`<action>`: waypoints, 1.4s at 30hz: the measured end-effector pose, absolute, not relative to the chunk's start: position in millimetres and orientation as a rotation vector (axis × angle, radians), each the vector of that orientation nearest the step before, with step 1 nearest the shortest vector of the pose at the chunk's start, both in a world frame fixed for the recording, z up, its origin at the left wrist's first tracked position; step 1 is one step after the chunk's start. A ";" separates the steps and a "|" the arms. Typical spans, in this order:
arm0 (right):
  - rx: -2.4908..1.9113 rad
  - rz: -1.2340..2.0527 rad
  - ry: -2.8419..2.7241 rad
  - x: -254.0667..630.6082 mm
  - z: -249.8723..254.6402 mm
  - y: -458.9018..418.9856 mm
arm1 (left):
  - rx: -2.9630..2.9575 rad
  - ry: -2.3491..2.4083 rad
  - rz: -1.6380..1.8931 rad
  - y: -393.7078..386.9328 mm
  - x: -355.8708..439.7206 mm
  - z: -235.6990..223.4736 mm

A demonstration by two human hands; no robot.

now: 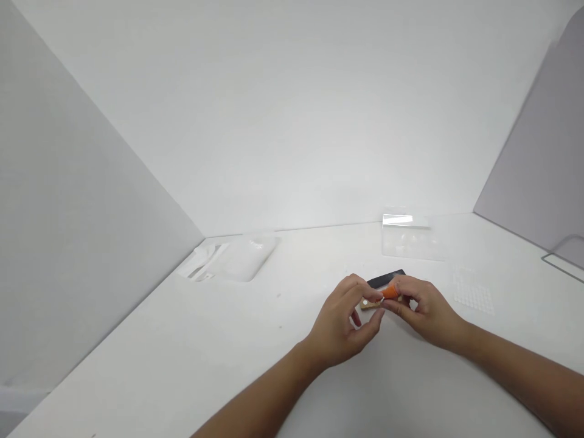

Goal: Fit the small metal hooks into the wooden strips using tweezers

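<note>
My right hand (426, 313) pinches a small orange piece (390, 292), whose exact kind I cannot make out. From the left, my left hand (344, 322) meets it with bent fingers, its fingertips at the piece's left end beside a tiny whitish bit (382, 298). What those fingertips grip is too small to name. A tan strip with a white dot (365, 303) shows under the fingers, partly hidden by both hands. Just behind them lies a flat black bar (387, 278) on the table.
A clear plastic bag (241, 258) with white parts lies at the back left. A clear plastic case (404, 240) stands at the back right. Right of my hands is a sheet of small clear dots (473, 296). White panels (292, 121) enclose the white table (182, 365).
</note>
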State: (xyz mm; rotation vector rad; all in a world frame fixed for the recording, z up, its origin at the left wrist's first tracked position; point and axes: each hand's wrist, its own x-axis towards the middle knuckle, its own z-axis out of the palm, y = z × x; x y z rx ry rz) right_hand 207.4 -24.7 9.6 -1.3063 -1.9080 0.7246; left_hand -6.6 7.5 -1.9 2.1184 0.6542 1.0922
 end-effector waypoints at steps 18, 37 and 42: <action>-1.284 0.818 -1.951 211.5 8.9 -19.7 | 2.144 0.639 1.003 17.0 -12.4 -2.9; -1.304 0.469 -2.278 239.2 15.3 -4.8 | 2.335 0.786 0.874 44.2 -27.1 -3.9; -1.320 0.492 -2.322 240.4 10.4 -3.9 | 2.349 0.851 0.806 48.3 -26.2 -8.7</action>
